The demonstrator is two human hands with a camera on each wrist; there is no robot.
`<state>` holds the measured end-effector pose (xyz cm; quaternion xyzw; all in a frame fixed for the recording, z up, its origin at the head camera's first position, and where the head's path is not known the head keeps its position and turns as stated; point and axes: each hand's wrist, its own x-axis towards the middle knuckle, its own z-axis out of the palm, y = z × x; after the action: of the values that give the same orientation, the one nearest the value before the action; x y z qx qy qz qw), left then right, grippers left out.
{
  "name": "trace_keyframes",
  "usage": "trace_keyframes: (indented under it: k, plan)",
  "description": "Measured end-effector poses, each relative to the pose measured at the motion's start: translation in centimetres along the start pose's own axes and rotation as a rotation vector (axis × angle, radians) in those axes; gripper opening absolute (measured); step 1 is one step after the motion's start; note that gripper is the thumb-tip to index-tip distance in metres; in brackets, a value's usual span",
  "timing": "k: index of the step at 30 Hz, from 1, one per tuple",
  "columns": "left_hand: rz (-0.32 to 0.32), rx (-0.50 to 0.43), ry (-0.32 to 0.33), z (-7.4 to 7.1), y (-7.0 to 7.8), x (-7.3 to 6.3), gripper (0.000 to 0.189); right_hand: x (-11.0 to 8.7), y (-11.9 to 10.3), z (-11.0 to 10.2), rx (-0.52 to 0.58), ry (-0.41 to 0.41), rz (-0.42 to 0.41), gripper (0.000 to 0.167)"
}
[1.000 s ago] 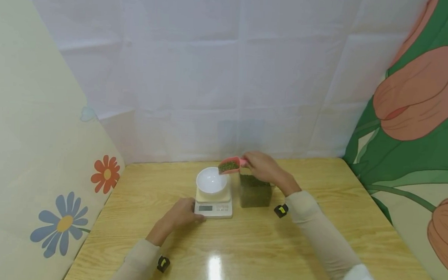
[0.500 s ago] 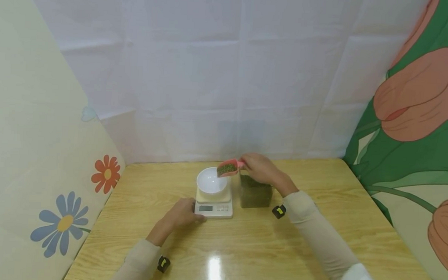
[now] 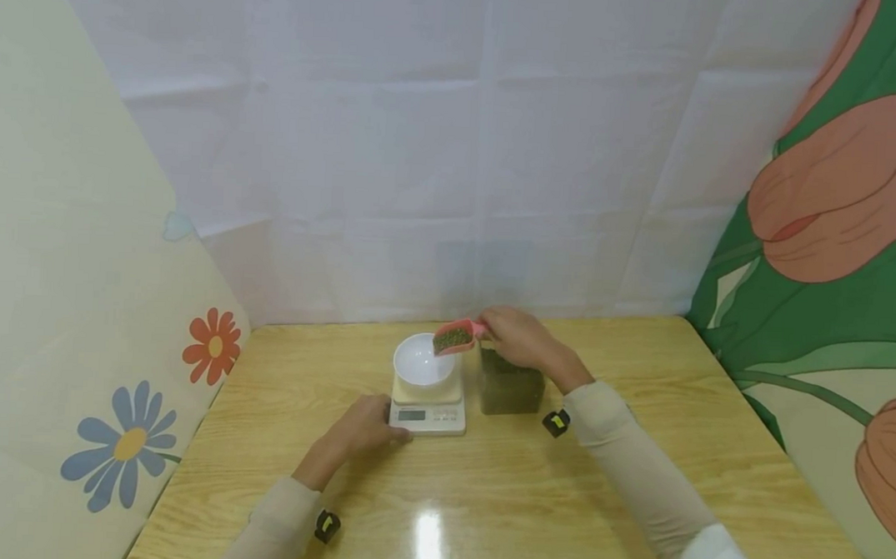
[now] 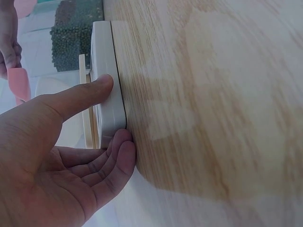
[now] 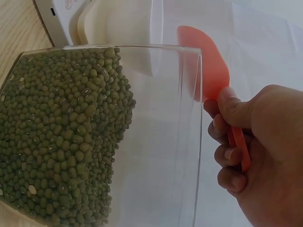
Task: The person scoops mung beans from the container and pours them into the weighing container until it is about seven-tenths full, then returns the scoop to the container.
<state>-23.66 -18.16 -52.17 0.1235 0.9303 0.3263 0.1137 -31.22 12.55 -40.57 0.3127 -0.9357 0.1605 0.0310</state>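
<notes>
My right hand (image 3: 519,337) grips the handle of a pink scoop (image 3: 455,336) loaded with green mung beans (image 3: 453,339). The scoop's lip overlaps the right rim of a white bowl (image 3: 418,360) in the head view. This bowl stands on a white kitchen scale (image 3: 442,419) with a small display. At the scale's front left corner, my left hand (image 3: 366,424) holds it, thumb on the front side and curled fingers (image 4: 124,158) on the left side. Below my right hand stands a clear box (image 5: 156,142), partly filled with mung beans (image 5: 57,123).
The wooden table (image 3: 483,498) carries the scale and the box side by side near its back. A white cloth (image 3: 363,159) hangs behind it. Flower-patterned panels flank the left (image 3: 81,255) and right (image 3: 829,329).
My right hand has shifted slightly left and down, bringing the scoop a little further over the bowl's rim. The left hand and the scale stay in place.
</notes>
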Motion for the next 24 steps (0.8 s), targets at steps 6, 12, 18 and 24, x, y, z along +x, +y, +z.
trace_keyframes:
  k: [6,12,18,24]
  plan:
    - [0.0,-0.002,-0.002,-0.02,0.05,0.0,0.036,-0.03,-0.1,-0.07,-0.027,-0.003,-0.008,0.029]
    - [0.009,-0.008,0.001,-0.07,0.06,-0.07,0.037,0.07,-0.04,0.03,-0.047,0.0,-0.023,0.027]
    - [0.004,-0.02,-0.007,-0.14,0.16,-0.14,0.038,0.18,0.0,0.06,-0.065,-0.004,-0.026,0.026]
    - [0.005,-0.019,-0.004,-0.1,0.16,-0.11,0.035,0.09,-0.23,-0.12,-0.065,-0.011,-0.026,0.027]
